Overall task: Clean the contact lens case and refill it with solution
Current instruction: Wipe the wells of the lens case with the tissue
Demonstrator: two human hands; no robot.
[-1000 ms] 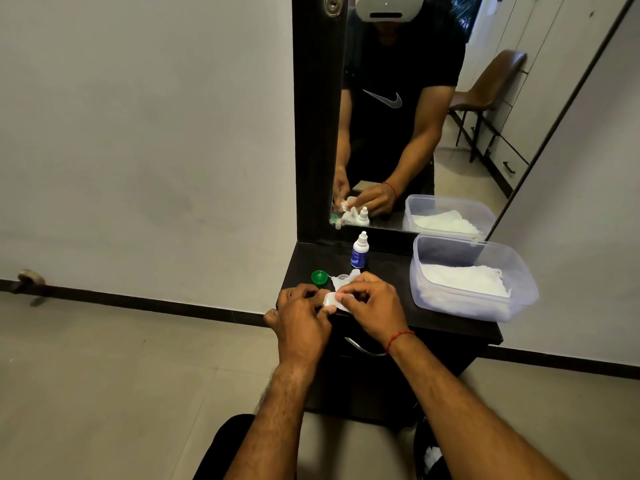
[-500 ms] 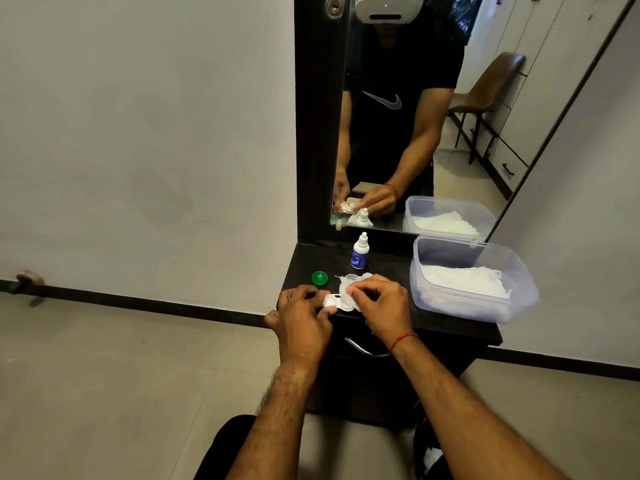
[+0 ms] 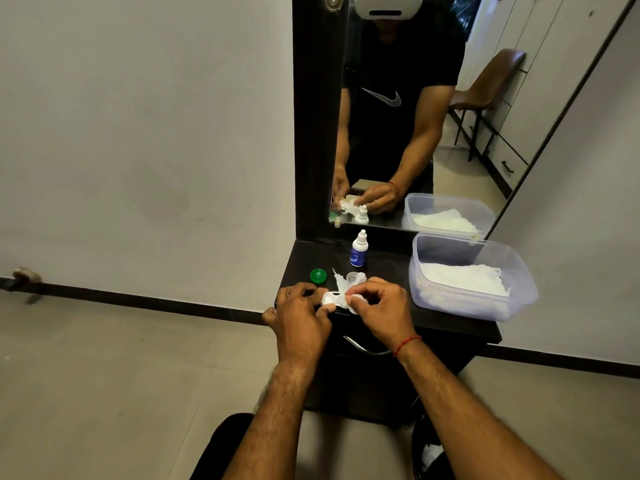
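A dark cabinet (image 3: 304,258) with a tall mirror (image 3: 540,64) stands against a pale wall (image 3: 138,133) on a beige floor (image 3: 104,375).

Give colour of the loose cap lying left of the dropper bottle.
The loose cap is green; clearest in the head view.

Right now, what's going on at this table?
A person is wiping the case with a tissue: the left hand pinches the case, the right hand presses the tissue into it. A green cap lies on the table beside them; the bottle stands capped behind.
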